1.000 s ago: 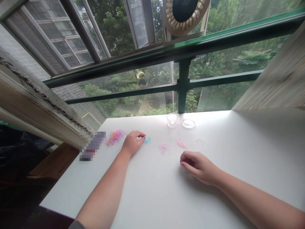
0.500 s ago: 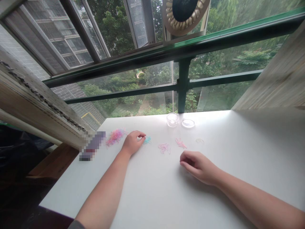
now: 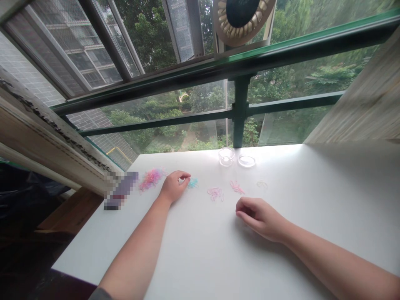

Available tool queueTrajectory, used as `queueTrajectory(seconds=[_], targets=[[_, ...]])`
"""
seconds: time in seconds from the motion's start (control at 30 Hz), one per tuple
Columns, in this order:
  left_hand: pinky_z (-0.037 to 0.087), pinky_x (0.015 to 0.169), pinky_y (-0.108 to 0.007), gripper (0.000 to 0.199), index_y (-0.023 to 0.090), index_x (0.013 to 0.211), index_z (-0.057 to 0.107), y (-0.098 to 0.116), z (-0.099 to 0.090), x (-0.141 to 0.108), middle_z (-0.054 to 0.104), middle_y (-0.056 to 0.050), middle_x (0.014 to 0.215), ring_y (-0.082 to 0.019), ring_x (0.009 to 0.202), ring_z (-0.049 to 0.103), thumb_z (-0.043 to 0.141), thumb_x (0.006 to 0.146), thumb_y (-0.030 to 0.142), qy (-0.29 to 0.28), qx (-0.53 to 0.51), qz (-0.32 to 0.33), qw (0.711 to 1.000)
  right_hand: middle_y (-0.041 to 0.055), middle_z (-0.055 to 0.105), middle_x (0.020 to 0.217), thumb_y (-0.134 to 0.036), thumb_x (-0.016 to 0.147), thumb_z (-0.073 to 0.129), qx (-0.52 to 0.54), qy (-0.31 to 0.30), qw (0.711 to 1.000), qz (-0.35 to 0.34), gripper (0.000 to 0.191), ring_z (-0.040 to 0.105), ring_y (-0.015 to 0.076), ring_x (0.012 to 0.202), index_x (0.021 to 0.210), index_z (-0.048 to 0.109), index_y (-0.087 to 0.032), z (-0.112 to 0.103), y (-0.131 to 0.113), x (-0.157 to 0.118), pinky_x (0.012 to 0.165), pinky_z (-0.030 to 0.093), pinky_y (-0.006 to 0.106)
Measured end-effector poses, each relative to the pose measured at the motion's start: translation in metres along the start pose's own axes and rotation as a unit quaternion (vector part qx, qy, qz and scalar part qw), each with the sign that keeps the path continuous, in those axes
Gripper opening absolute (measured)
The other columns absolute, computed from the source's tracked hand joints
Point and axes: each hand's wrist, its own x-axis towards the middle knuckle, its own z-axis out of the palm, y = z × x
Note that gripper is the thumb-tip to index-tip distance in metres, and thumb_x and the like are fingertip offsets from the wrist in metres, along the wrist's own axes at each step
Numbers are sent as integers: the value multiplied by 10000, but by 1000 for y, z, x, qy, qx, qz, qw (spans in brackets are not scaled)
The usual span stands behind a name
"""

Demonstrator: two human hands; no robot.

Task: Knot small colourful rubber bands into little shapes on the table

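Note:
My left hand [image 3: 176, 186] is at the small pile of light-blue rubber bands [image 3: 193, 182], thumb and forefinger pinched at its left edge. Whatever may be between those fingertips is too small to make out. Left of that hand lies a larger heap of mixed pink, purple and yellow rubber bands [image 3: 151, 179]. My right hand [image 3: 258, 216] rests on the table, fingers curled closed, with nothing visible in them. Just beyond it are a pink pile of bands [image 3: 237, 187], a lilac pile of bands [image 3: 215, 193] and a few pale bands [image 3: 262, 183].
A clear round container [image 3: 226, 156] stands at the white table's [image 3: 200, 250] far edge, its clear lid [image 3: 246, 161] lying beside it. A blurred-out purple object [image 3: 123, 191] lies at the left edge. Behind the table are green window bars [image 3: 240, 108] and glass.
My left hand has shifted very slightly at the light-blue pile, fingertips still pinched. My right hand has not moved.

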Motion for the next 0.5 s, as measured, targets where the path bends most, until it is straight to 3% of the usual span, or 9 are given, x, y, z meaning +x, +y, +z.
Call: queueTrajectory(seconds=[0.13,0.27,0.37,0.5], targets=[[444,919,-371,271,201,992,634,2,-1,-2,627,-66,1048,-214,998,570,600,738,287,-17,12,33,999,-27,462,616,-194,837,450,-1,-1,1000,0,116,389,103,563,721,448,-190,0,0,1,539,324,233],[363,1028,-406,421,218,1129,582,4,-2,-4,516,-78,1267,-246,1173,474,621,716,290,-71,10,57,996,-27,467,620,-195,838,449,0,-1,1000,1,120,393,103,567,718,450,-190,0,0,1,540,324,231],[359,1034,-405,469,218,1163,560,7,-1,-5,506,-78,1279,-253,1183,467,630,711,323,-98,11,59,993,-27,476,625,-198,840,447,2,-3,1000,3,120,400,102,571,721,453,-191,1,1,0,541,324,229],[385,1005,-394,511,207,1165,546,13,5,-4,551,-75,1208,-250,1127,500,655,693,368,-93,15,49,994,-29,478,622,-200,841,449,3,-4,1000,4,121,401,100,568,720,452,-191,1,1,0,538,323,228]])
